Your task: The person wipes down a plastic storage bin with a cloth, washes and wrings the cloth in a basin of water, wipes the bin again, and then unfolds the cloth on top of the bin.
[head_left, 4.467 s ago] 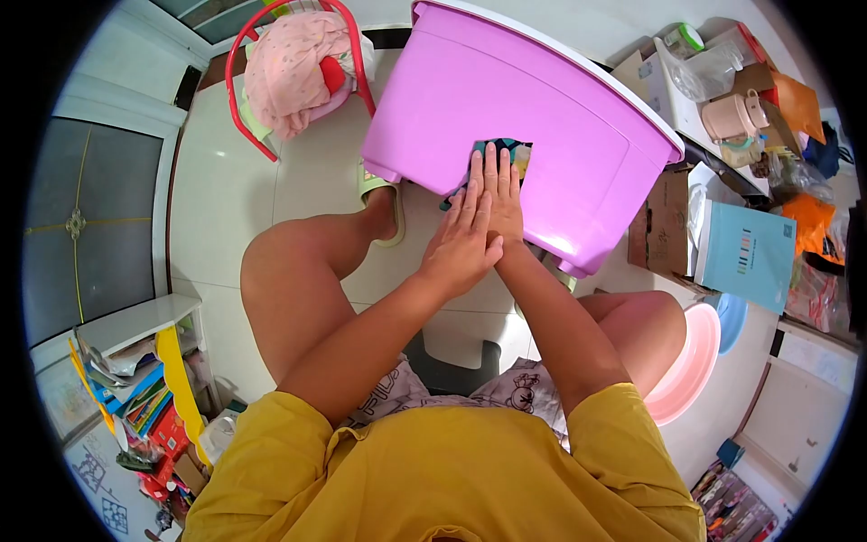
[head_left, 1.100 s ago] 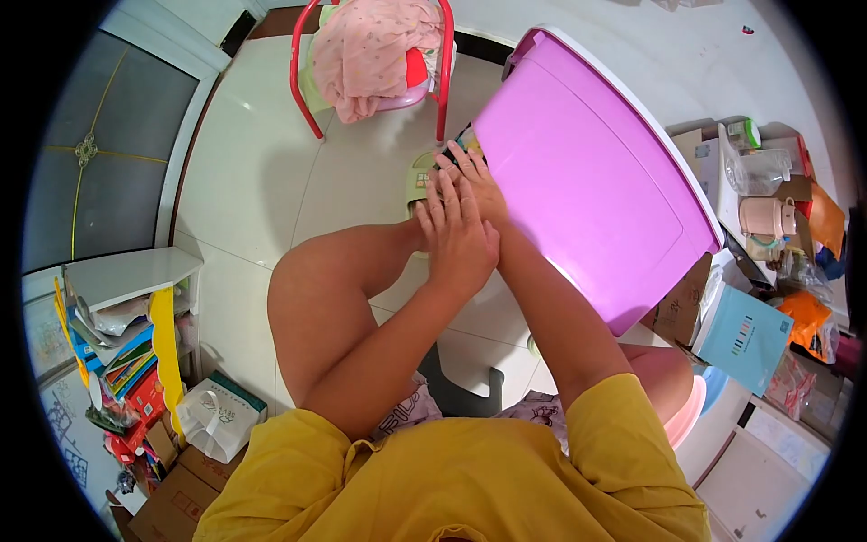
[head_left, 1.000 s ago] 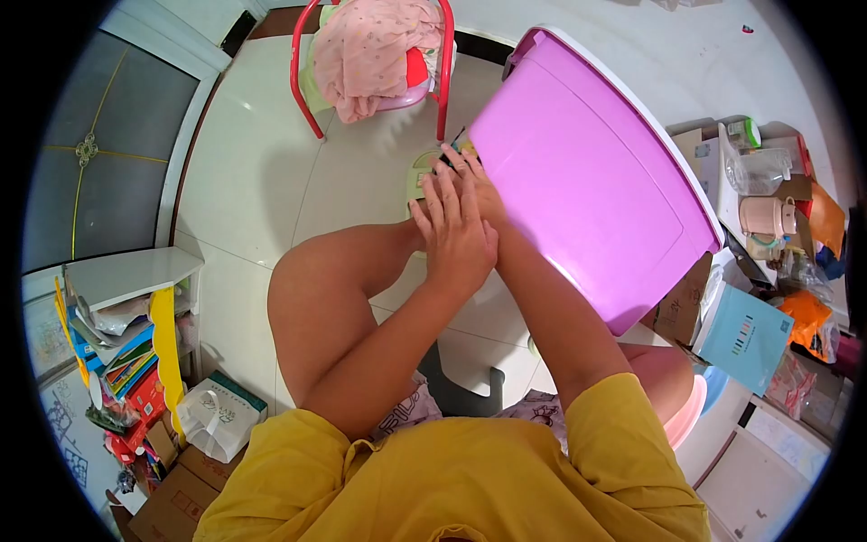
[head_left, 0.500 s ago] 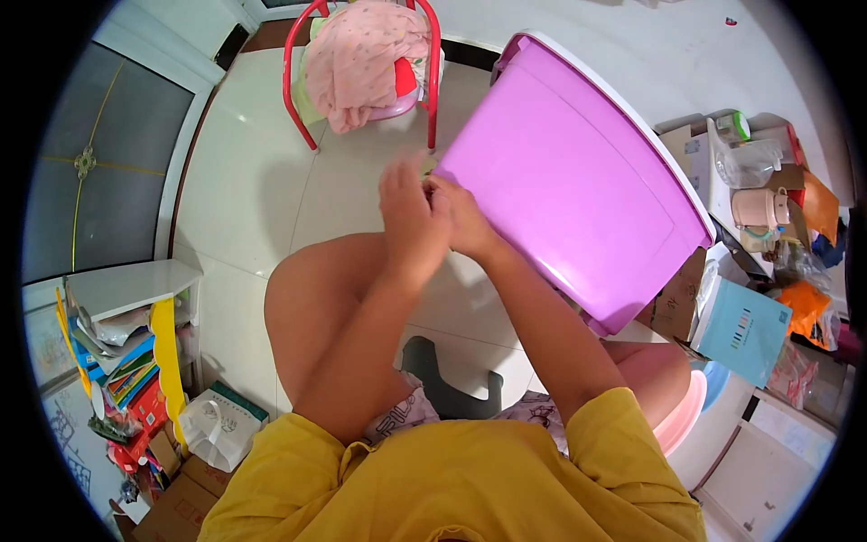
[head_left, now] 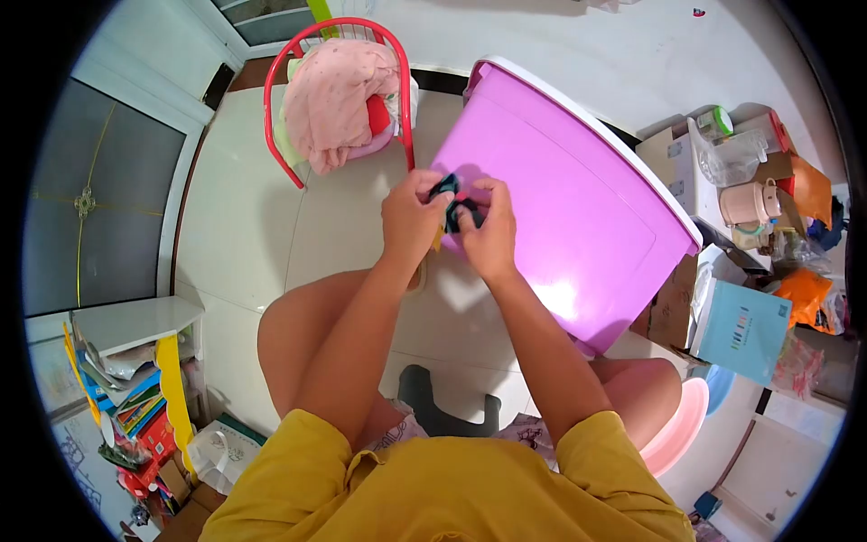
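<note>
A small dark teal and black item (head_left: 449,191) with a bit of red or pink in it is between my two hands; its kind is too small to make out. My left hand (head_left: 411,219) pinches its left side between thumb and fingers. On the other side, my right hand (head_left: 489,237) grips its lower right part with thumb and bent fingers. A yellow bit (head_left: 437,239) shows just under the hands. Both hands are in front of the near left edge of a large purple bin (head_left: 560,199) with a white lid.
A red-framed chair (head_left: 406,99) piled with pink cloth (head_left: 339,95) stands ahead on the tiled floor. To the right are a light blue box (head_left: 745,332), a peach jug (head_left: 748,204) and a pink basin (head_left: 682,429). A shelf of books (head_left: 135,397) is at left.
My hands, formerly close together with one overlapping the other, have moved apart slightly and lower. The dark teal item now shows between them. The view has shifted a little.
</note>
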Action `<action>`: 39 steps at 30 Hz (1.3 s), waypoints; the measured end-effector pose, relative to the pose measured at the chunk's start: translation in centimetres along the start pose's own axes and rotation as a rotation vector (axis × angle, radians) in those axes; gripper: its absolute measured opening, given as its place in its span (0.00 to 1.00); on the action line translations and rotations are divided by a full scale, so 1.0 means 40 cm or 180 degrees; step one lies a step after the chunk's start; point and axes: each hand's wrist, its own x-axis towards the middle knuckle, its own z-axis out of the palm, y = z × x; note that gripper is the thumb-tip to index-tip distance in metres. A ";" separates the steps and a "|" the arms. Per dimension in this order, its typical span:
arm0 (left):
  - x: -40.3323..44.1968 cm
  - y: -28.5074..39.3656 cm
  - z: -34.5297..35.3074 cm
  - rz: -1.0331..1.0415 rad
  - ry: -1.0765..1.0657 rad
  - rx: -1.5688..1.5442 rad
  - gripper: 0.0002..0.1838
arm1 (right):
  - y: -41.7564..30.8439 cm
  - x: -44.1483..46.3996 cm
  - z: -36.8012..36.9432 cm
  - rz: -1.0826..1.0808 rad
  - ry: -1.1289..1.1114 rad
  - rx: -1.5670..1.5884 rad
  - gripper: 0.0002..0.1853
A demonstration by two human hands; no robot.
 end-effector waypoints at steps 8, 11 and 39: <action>0.251 0.097 0.087 0.0939 0.0081 0.0067 0.12 | -0.007 0.280 -0.072 -0.1329 0.0889 -0.0778 0.11; 0.318 0.110 0.108 0.1012 -0.0046 0.0333 0.10 | 0.022 0.372 -0.084 -0.1740 0.0925 -0.1332 0.11; 0.280 -0.045 0.092 0.1751 -0.0730 0.1294 0.25 | 0.130 0.291 0.000 -0.1583 -0.0051 -0.2422 0.24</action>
